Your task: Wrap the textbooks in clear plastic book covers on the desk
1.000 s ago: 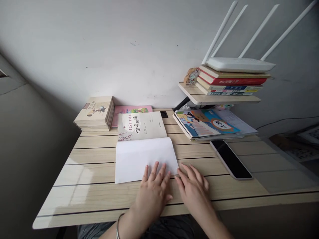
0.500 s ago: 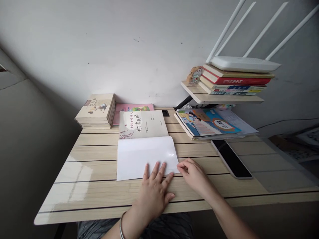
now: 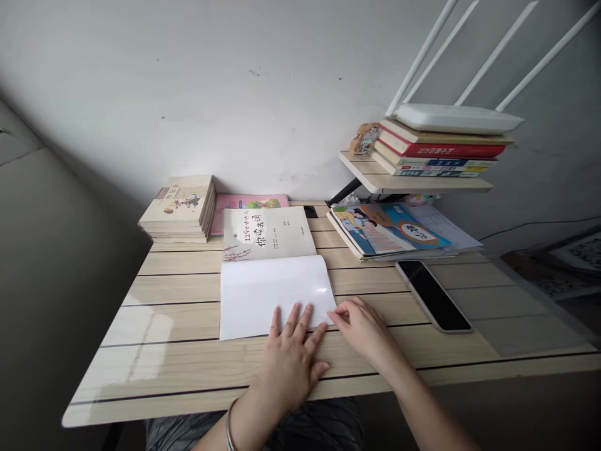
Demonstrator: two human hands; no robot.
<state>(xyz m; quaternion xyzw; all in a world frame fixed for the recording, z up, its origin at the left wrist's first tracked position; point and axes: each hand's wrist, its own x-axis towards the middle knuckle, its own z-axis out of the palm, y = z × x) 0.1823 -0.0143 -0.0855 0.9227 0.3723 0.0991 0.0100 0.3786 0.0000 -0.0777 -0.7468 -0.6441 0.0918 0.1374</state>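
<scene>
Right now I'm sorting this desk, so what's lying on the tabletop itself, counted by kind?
Open book, left hand flat on its blank page, right hand at the page corner: 1
Book stacks: 2
Pink book: 1
Phone: 1
Total: 5

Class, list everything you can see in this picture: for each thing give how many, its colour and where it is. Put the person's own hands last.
desk: one, pale wood, across the foreground
open book: one, white page, desk middle
book stack: one, beige, back left
pink book: one, behind the open book
picture books: small pile, blue and orange, back right
phone: one, black screen, right of the open book
shelf: one, pale wood, above the picture books
shelf books: several, red and cream, on the shelf
router: one, white, atop the shelf books
left hand: flat on the page's near edge
right hand: fingers at the page's right corner
</scene>
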